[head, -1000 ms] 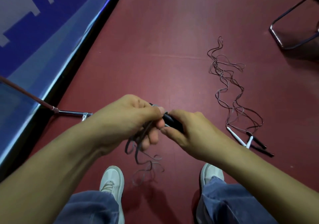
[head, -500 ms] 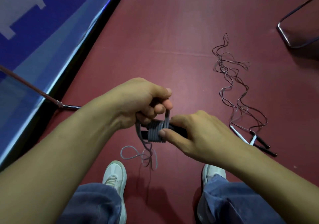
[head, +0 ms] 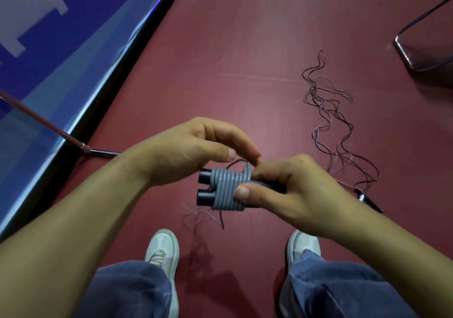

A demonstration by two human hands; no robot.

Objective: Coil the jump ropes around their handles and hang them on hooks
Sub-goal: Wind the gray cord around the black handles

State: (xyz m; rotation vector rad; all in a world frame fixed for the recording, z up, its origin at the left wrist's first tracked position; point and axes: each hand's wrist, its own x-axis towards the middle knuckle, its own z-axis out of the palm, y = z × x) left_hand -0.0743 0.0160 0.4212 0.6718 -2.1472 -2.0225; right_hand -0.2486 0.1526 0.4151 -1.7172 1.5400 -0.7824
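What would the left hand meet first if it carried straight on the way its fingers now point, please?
Most likely the right hand: the left hand points its fingers rightward over the grey rope coil, fingertips almost at the right knuckles. Depth is unclear.

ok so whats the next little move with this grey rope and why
Probably another turn: the left hand should carry the rope over the black handles once more. The grey coil sits in neat turns, pinned by the right hand, but a loose tail hangs below it, so the wrap looks unfinished. More ropes lie uncoiled on the floor.
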